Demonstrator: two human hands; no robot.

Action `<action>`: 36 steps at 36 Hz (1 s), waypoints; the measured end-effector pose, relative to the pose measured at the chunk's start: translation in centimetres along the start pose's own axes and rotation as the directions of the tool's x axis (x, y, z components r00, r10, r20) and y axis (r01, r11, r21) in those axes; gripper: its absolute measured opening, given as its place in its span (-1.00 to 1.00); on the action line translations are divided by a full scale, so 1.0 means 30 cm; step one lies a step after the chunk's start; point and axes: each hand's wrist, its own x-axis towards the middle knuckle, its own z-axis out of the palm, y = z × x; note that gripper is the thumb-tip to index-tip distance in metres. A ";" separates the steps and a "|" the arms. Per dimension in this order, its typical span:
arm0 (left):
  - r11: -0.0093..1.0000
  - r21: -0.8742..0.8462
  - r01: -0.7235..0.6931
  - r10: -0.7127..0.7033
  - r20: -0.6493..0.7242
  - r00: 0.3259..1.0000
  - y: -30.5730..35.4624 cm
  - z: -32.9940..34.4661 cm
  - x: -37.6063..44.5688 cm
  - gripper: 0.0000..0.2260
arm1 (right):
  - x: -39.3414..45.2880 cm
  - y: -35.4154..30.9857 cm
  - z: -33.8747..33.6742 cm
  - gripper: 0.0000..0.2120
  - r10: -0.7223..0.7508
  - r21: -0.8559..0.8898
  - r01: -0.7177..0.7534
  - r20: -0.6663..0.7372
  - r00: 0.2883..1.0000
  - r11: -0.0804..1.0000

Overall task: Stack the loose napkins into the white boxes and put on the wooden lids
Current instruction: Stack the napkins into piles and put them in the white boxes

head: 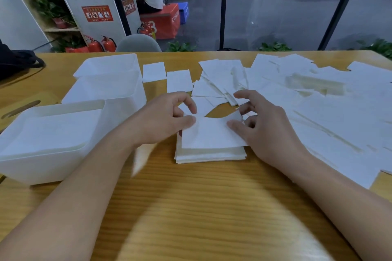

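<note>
A squared stack of white napkins (210, 152) lies on the wooden table in front of me. On its top lies one napkin (210, 133), which both hands hold. My left hand (163, 121) pinches its left corner between thumb and fingers. My right hand (261, 125) pinches its right edge. Loose napkins (297, 91) cover the table to the right and behind. Three white boxes sit at the left: the near box (21, 161) holds napkins, with a middle box (135, 93) and a far box (133, 63) behind. A wooden lid (23, 104) lies at the far left.
Two single napkins (153, 71) lie beside the far box. A dark bag (17, 63) rests at the table's left rear corner. A grey chair back (137, 43) stands behind the table. Bare wood lies in front of the stack.
</note>
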 end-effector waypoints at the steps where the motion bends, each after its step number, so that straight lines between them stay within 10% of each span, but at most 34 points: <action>1: 1.000 0.026 0.007 -0.007 0.004 1.000 0.001 -0.001 -0.001 -0.93 | -0.002 -0.003 0.003 -0.48 -0.016 -0.041 0.016 0.016 1.000 0.999; 31: 0.969 0.226 0.100 -0.111 0.037 0.993 -0.015 -0.001 0.002 -0.71 | -0.003 0.022 0.003 -0.63 -0.096 -0.140 0.117 0.148 0.984 0.983; 36: 0.965 0.216 0.146 -0.093 -0.240 0.966 -0.039 0.011 0.029 -0.90 | -0.002 0.020 -0.001 -0.77 -0.117 -0.141 0.136 0.140 0.983 0.981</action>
